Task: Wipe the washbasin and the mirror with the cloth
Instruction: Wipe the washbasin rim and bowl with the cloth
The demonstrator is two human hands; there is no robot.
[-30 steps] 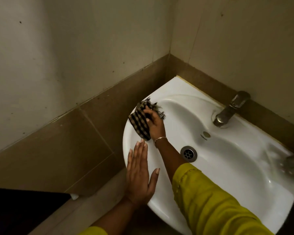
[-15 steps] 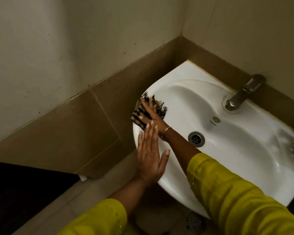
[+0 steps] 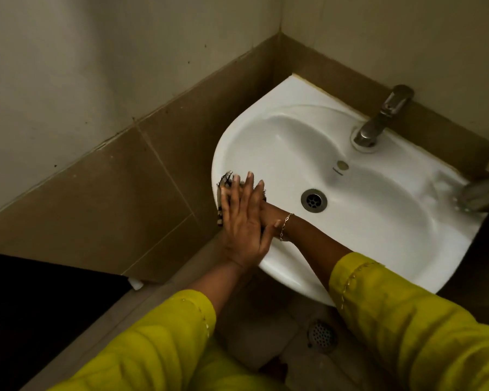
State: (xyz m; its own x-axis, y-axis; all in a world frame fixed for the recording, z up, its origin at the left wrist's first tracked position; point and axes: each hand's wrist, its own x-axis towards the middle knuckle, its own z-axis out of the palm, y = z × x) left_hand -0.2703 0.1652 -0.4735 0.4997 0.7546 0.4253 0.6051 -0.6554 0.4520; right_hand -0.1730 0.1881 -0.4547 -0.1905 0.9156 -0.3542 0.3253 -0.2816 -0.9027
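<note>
The white washbasin (image 3: 266, 114) is fixed in the corner of the tiled walls. A dark checked cloth (image 3: 226, 178) with a frayed edge lies on the basin's left rim. My right hand (image 3: 270, 214), with a thin bracelet at the wrist, presses on the cloth. My left hand (image 3: 243, 221) lies flat over the right one with straight fingers, hiding most of it and most of the cloth. No mirror is in view.
A metal tap (image 3: 378, 122) stands at the back of the basin, and the drain (image 3: 313, 200) sits at the bowl's bottom. A blurred metal object (image 3: 480, 193) rests on the right rim. A floor drain (image 3: 322, 335) lies below the basin.
My right hand has slid the cloth along the left rim toward the basin's front. My left hand, beside it before, now covers it. The view has shifted to the left and down.
</note>
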